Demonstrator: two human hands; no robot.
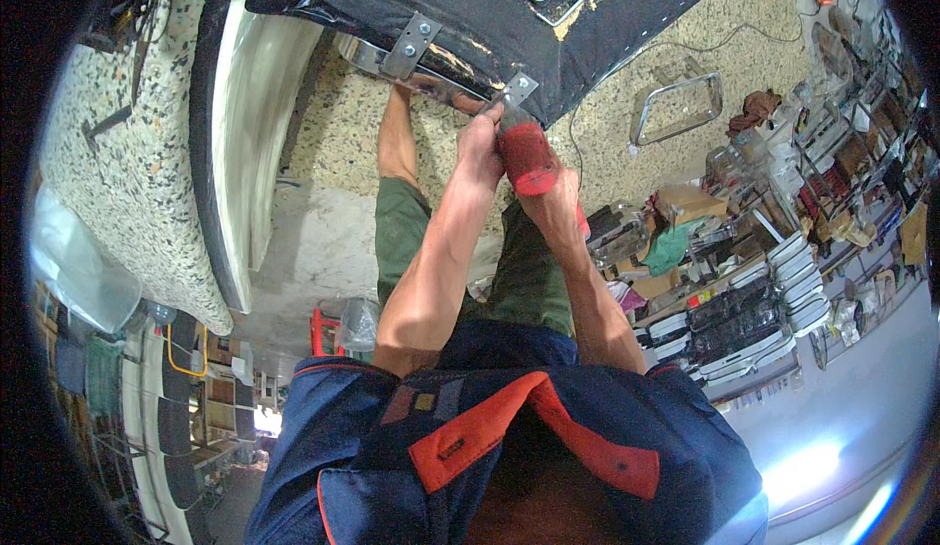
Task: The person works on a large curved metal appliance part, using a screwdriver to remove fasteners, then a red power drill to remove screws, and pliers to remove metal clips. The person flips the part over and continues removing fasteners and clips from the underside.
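A red power drill (pixel 529 158) points away from me, its nose at the right-hand metal bracket (pixel 519 91). My right hand (pixel 556 190) is wrapped round its grip, partly hidden behind the drill body. Beside the nose, my left hand (pixel 479 140) is closed at the end of a curved chrome bar (pixel 436 85); what its fingertips pinch is hidden. A second bracket (pixel 410 46), with bolt heads showing, joins the bar to a black-covered padded piece (pixel 460 6). That piece has torn patches in its covering and lies in front of me.
A pale speckled slab (pixel 127 153) curves along the left. On the speckled floor lies a chrome frame (pixel 676 109), with a thin cable (pixel 578 139) nearer the drill. Metal parts, boxes and a green cloth (pixel 676 245) crowd the right side. My bare lower leg (pixel 397 139) is beside the bar.
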